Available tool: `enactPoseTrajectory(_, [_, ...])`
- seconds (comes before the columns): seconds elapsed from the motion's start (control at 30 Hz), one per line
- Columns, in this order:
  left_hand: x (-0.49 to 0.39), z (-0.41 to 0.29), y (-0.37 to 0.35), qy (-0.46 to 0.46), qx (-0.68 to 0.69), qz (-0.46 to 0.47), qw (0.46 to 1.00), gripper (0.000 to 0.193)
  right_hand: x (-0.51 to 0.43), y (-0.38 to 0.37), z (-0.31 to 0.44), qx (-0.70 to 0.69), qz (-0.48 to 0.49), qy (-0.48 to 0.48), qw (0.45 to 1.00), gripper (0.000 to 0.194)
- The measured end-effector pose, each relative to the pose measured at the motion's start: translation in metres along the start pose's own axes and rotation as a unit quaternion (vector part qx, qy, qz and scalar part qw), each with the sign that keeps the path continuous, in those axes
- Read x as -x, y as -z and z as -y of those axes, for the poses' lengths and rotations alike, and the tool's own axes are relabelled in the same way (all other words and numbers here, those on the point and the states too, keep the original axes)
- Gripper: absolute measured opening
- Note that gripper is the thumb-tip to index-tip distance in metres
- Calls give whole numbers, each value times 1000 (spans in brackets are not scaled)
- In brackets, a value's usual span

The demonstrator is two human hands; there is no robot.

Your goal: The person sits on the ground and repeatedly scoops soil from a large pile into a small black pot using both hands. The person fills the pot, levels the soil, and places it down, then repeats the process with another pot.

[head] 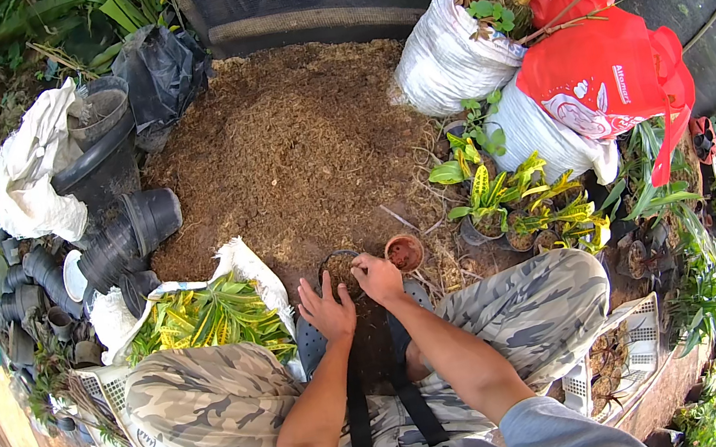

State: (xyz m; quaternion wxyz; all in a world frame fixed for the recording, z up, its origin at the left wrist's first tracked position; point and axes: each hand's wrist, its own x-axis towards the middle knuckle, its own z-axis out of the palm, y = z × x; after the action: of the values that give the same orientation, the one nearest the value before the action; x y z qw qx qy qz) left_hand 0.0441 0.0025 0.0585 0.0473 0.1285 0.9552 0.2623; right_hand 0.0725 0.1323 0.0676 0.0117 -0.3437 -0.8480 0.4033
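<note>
Between my feet stands a small black plant pot (337, 270) filled with brown potting mix. My left hand (330, 311) lies at its near left side, fingers spread and holding nothing that I can see. At the pot's right rim is my right hand (379, 279), its fingers bent; the fingertips are partly hidden, so a grip on the rim or on anything small cannot be made out. Just right of that hand sits a small reddish-brown pot (404, 253) with a little soil inside. Cut yellow-green croton shoots (215, 316) lie on a white woven sack (251, 268) to the left.
A broad mound of loose brown mix (302, 134) spreads ahead. Stacked black pots (129, 239) lie at left. Potted crotons (495, 202), filled white sacks (454, 57) and a red bag (609, 78) stand at right. White plastic crates (135, 434) flank my legs.
</note>
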Motion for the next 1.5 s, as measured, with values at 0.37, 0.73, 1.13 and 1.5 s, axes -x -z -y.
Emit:
enactPoseTrajectory(0.37, [-35,22,-10,188,288,-39,938,28,-21,4,-9,-93,37,-124,987,46])
enactPoseTrajectory(0.73, [-48,2,-1,199,389,38,899,44,-28,8,-5,-190,121,-211,951,77])
enactPoseTrajectory(1.13, [-55,-12,7,297,425,107,848,50,-31,-1,-14,-226,54,-258,938,76])
enactPoseTrajectory(1.5, [-58,3,-2,352,408,113,834,55,-24,-4,-3,-289,129,-246,916,86])
